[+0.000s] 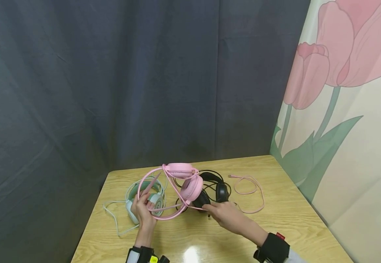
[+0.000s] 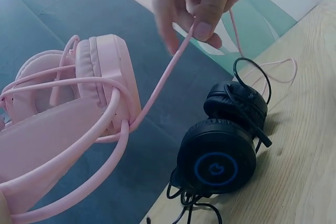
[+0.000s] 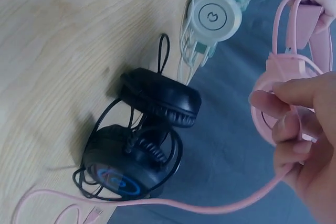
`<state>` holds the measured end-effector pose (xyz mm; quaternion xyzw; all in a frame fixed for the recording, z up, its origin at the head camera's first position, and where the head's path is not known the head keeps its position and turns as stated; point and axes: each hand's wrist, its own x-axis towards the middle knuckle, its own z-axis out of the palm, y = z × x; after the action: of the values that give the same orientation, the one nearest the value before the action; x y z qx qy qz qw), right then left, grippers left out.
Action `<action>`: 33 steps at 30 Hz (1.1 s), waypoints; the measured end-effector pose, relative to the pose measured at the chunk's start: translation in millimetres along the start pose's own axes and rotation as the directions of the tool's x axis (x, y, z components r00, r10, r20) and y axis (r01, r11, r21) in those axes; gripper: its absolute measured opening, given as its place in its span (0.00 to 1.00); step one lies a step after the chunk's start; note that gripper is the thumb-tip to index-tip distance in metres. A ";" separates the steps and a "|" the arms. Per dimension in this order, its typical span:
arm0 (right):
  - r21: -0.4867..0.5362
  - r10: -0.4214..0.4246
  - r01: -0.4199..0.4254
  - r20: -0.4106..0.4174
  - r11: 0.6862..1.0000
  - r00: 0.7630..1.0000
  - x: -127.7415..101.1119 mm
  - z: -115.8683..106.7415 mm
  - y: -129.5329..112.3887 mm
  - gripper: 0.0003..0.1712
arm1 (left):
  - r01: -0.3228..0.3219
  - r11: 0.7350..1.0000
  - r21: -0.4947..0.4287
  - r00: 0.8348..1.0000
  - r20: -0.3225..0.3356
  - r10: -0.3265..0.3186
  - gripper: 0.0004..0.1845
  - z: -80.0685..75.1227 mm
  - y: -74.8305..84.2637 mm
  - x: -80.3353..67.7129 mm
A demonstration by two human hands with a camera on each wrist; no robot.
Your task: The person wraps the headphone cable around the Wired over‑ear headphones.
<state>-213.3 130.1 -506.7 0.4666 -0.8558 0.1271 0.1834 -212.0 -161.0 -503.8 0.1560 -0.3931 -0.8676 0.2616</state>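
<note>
Pink headphones (image 1: pixel 192 188) hang above the table, their headband gripped by my left hand (image 1: pixel 143 213). The pink cable loops around the ear cups and the headband. My right hand (image 1: pixel 228 218) pinches the pink cable (image 2: pixel 170 66) between thumb and fingers, to the right of the ear cups. From there the cable's loose end runs down to the table and ends in a USB plug (image 3: pixel 93 215). Black headphones (image 2: pixel 216 156), wound with their own black cable, lie on the table below and behind the right hand.
White and green headphones (image 3: pixel 214 17) lie on the left of the wooden table (image 1: pixel 292 215), their pale cable (image 1: pixel 116 221) trailing toward the front. A dark curtain (image 1: pixel 177 91) stands behind the table, and a tulip-printed wall covering (image 1: pixel 351 146) borders its right side.
</note>
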 end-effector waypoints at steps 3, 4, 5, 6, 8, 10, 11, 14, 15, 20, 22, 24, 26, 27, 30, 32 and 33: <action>-0.005 0.021 -0.021 0.007 1.000 1.000 -5.2 -3.4 5.3 0.13 | -0.047 0.998 0.045 0.999 -0.021 0.048 0.08 -1.5 1.2 1.1; -0.002 0.029 -0.029 0.004 1.000 1.000 -7.0 -4.6 7.4 0.13 | -0.062 0.996 0.064 0.998 -0.027 0.064 0.07 -2.0 1.7 1.7; 0.000 0.036 -0.036 -0.003 0.999 0.999 -8.8 -6.0 9.6 0.13 | -0.076 0.994 0.083 0.996 -0.036 0.079 0.07 -2.4 2.4 2.1; 0.014 0.042 -0.042 -0.012 0.999 0.999 -10.5 -7.2 11.7 0.13 | -0.086 0.991 0.104 0.995 -0.038 0.090 0.07 -2.8 3.1 2.2; 0.015 0.040 -0.039 -0.050 0.999 0.998 -12.4 -9.3 15.6 0.13 | -0.091 0.988 0.123 0.995 -0.037 0.096 0.08 -3.4 3.7 2.7; 0.006 0.016 -0.016 -0.101 1.000 0.995 -12.5 -10.9 18.3 0.13 | -0.086 0.988 0.130 0.995 -0.032 0.090 0.08 -3.8 3.7 2.8; -0.006 -0.004 0.003 -0.131 1.000 0.991 -12.1 -11.4 19.1 0.12 | -0.083 0.988 0.127 0.996 -0.029 0.087 0.07 -3.9 3.4 2.7; -0.055 -0.084 0.074 -0.229 0.996 0.970 -9.3 -12.5 19.6 0.11 | -0.065 0.989 0.132 0.998 -0.009 0.067 0.06 -4.1 1.3 2.7; -0.077 -0.115 0.098 -0.259 0.992 0.959 -8.3 -12.6 19.2 0.14 | -0.056 0.989 0.140 0.998 -0.006 0.057 0.06 -4.2 0.3 2.7; -0.176 -0.253 0.199 -0.387 0.964 0.887 -1.9 -12.8 15.2 0.24 | -0.007 0.987 0.162 1.000 0.024 0.003 0.07 -4.1 -4.3 2.3; -0.198 -0.296 0.230 -0.436 0.953 0.850 1.9 -13.0 13.5 0.21 | 0.009 0.983 0.182 0.999 0.045 -0.017 0.07 -3.3 -5.8 1.2; -0.213 -0.329 0.256 -0.482 0.943 0.812 6.2 -13.5 12.0 0.19 | 0.022 0.978 0.208 0.997 0.071 -0.037 0.07 -2.6 -6.8 -0.4; -0.234 -0.366 0.284 -0.521 0.930 0.771 10.6 -14.3 10.9 0.18 | 0.026 0.968 0.250 0.995 0.090 -0.050 0.08 -1.6 -7.9 -2.0; -0.243 -0.381 0.294 -0.536 0.924 0.754 12.6 -14.8 10.3 0.17 | 0.029 0.964 0.264 0.994 0.098 -0.057 0.08 -1.2 -8.9 -2.4; -0.273 -0.415 0.313 -0.567 0.910 0.712 17.7 -16.8 9.1 0.16 | 0.034 0.956 0.290 0.990 0.123 -0.072 0.08 -0.9 -11.4 -3.3; -0.279 -0.424 0.320 -0.577 0.906 0.698 20.1 -18.1 8.2 0.16 | 0.043 0.951 0.308 0.986 0.138 -0.089 0.08 -1.0 -13.3 -4.0; -0.279 -0.424 0.320 -0.579 0.906 0.696 20.7 -18.5 7.7 0.15 | 0.051 0.949 0.310 0.984 0.146 -0.101 0.09 -1.0 -14.3 -4.4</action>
<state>-226.5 125.7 -481.4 0.5448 -0.6397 0.1678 0.5156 -212.7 -151.2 -515.0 0.1395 -0.5356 -0.8157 0.1683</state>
